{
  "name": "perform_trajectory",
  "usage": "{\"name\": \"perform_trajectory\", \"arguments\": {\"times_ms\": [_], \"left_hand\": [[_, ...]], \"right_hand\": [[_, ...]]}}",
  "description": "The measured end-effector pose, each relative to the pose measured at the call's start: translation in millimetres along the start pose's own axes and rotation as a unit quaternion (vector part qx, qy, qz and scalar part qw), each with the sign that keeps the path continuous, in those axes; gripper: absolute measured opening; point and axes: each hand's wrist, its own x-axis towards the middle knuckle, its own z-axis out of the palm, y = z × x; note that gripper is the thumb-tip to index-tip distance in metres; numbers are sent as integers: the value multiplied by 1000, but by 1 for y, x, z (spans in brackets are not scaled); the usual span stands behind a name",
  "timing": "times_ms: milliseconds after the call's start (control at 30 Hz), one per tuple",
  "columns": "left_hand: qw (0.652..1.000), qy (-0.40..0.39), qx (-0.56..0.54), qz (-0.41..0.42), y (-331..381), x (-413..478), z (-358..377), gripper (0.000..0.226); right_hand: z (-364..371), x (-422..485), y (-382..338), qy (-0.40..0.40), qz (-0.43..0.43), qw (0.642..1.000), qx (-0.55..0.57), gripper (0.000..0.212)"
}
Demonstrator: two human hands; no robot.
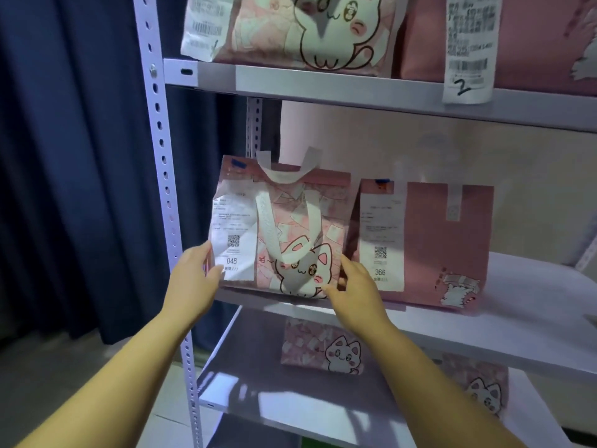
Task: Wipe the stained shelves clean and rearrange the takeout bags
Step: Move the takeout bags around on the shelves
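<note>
A pink cat-print takeout bag (290,227) with white handles and a receipt marked 046 stands at the left end of the middle shelf (484,337). My left hand (193,279) grips its lower left corner, thumb over the receipt. My right hand (355,286) grips its lower right corner. Right beside it stands a plain pink bag (452,240) with a receipt marked 366.
The upper shelf (323,85) carries two more pink bags (290,27), one with a receipt marked 2 (468,46). The lower shelf (258,389) holds two cat-print bags (323,347). A perforated white upright (161,189) and a dark blue curtain (64,156) are at the left.
</note>
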Motion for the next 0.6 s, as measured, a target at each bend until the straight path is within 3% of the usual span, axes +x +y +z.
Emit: {"name": "perform_trajectory", "arguments": {"times_ms": [267,400,500,600], "left_hand": [[997,-67,-28,-19,-17,32,3,35],[995,-88,-22,-30,-25,40,8,22],[995,-90,-36,-11,-27,43,9,21],[998,-43,-42,15,-22,41,6,36]], "right_hand": [[23,23,4,6,51,999,6,51],[30,25,7,14,44,999,5,50],[30,23,8,29,43,999,6,48],[28,20,9,64,47,997,1,44]]}}
